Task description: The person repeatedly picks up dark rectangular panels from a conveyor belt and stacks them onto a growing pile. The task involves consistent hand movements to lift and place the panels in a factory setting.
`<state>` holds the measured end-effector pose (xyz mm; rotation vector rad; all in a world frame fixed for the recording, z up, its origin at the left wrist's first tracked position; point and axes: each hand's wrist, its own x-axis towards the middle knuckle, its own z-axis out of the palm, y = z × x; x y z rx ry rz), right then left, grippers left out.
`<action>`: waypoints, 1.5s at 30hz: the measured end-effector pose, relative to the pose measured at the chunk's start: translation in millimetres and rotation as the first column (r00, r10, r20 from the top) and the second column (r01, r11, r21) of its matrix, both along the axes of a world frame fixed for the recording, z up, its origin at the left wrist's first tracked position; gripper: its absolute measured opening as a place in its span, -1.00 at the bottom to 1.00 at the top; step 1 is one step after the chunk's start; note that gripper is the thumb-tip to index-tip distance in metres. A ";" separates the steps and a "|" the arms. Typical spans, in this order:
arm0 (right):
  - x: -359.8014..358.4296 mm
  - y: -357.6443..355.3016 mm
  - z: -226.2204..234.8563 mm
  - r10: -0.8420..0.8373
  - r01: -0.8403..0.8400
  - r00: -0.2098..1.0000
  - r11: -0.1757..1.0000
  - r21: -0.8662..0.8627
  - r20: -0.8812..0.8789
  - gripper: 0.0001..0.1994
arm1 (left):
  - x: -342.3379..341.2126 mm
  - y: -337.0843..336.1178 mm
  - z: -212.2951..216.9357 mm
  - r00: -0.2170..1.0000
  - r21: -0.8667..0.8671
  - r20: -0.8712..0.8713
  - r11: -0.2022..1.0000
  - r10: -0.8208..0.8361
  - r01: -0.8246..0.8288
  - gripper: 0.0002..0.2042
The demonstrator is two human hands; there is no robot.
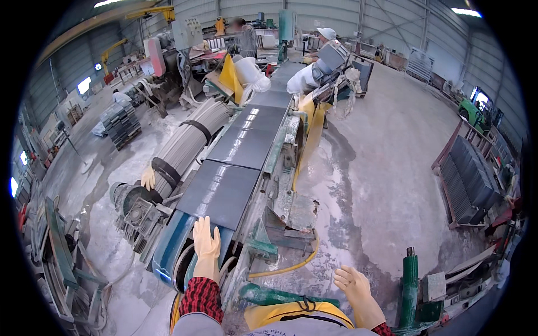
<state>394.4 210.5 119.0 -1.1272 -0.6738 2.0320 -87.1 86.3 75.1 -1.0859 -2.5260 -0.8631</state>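
Slab (218,187), dark grey and glossy, is borne on a blue conveyor belt (175,238), its near edge overlapped by the unclenched left hand (206,244) (contact cannot be told), its far edge bordered by a second slab (240,144), the empty right hand (355,287) held well apart, wide floor (392,168) seen rightward.

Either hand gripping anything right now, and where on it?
Nothing appears held: the left hand is open at the near edge of the closest dark slab; the right hand is open and empty.
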 end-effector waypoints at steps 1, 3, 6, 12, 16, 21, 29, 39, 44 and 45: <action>-9.7 2.9 3.2 0.018 -0.019 1.000 1.000 0.007 0.010 -0.52 | -2.9 10.0 0.4 0.999 -0.039 -0.038 0.999 -0.009 0.008 -0.51; -22.2 2.4 6.1 0.044 -0.043 0.997 0.999 -0.018 0.058 -0.53 | -5.6 24.8 2.5 0.993 -0.116 -0.115 0.993 -0.030 0.017 -0.50; -31.6 -1.4 7.9 0.033 -0.025 0.993 0.997 -0.067 0.112 -0.55 | -3.5 32.0 3.6 0.994 -0.188 -0.051 0.978 -0.100 0.088 -0.53; -25.1 -4.3 -22.2 0.000 0.031 0.984 0.984 -0.174 0.178 -0.58 | -2.3 26.2 9.9 0.993 -0.165 -0.062 0.982 -0.099 0.088 -0.55; -22.6 5.1 -26.9 0.039 -0.009 0.984 0.986 -0.169 0.176 -0.59 | -0.1 22.6 10.2 0.993 -0.159 -0.071 0.984 -0.093 0.081 -0.55; 2.0 29.7 -66.3 0.159 -0.132 0.971 0.979 -0.152 0.181 -0.57 | 5.3 22.0 18.7 0.991 -0.145 -0.106 0.987 -0.081 0.065 -0.57; 140.7 33.5 -193.2 0.112 0.036 0.911 0.937 -0.347 0.396 -0.68 | 8.6 18.5 12.5 0.977 -0.110 -0.199 0.993 -0.071 0.050 -0.60; 266.8 7.6 -262.4 0.087 -0.106 0.994 0.883 -0.457 -0.063 -0.65 | 13.1 13.0 19.1 0.977 -0.082 -0.198 0.995 -0.075 0.059 -0.63; 201.8 26.9 -252.0 0.069 -0.437 0.662 0.845 -0.309 -0.746 -0.70 | 12.1 9.2 17.8 0.977 -0.107 -0.197 0.993 -0.077 0.056 -0.63; 159.8 33.3 -215.6 0.127 -0.290 0.910 0.875 -0.387 -0.396 -0.71 | 10.1 3.4 15.8 0.978 -0.117 -0.199 0.992 -0.058 0.035 -0.63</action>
